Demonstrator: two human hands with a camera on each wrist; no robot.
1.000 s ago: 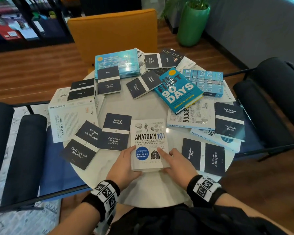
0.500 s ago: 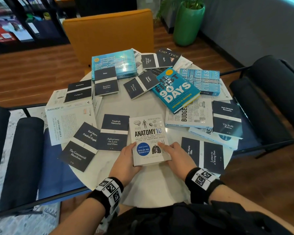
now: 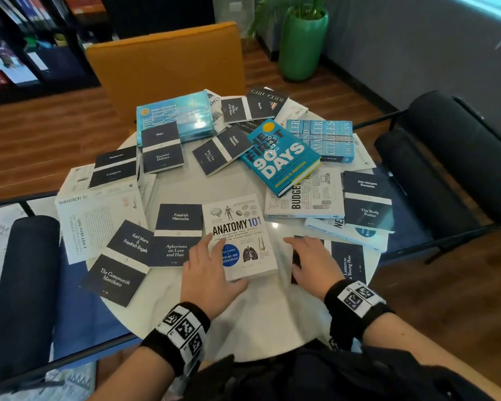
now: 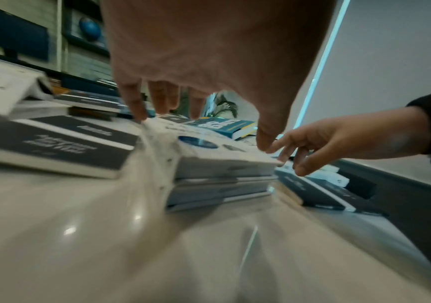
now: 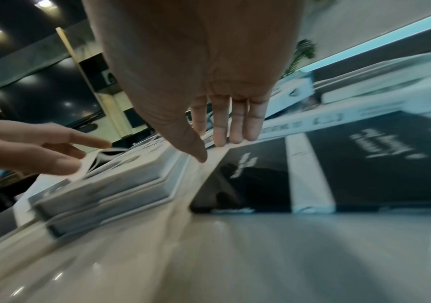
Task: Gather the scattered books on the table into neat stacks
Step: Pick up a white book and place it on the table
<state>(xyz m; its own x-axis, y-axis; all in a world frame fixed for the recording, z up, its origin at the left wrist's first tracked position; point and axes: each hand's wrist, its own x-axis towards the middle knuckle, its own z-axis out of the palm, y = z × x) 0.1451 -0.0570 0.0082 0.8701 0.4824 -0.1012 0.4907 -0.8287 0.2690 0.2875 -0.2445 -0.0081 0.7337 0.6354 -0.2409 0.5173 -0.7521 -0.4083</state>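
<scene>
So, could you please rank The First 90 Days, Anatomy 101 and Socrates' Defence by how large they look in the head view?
1. The First 90 Days
2. Anatomy 101, nearly as large, but nearer the camera, so unsure
3. Socrates' Defence, clearly smallest

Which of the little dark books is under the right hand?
The one titled Letters to a Young Poet. The right hand hovers over its left half. The other dark books, like Aphorisms on Love and Hate, lie away from it.

Dim indoor light; ceiling glare spots on the glossy table (image 3: 261, 314); wrist views motion-blurred, edges strongly warped.
</scene>
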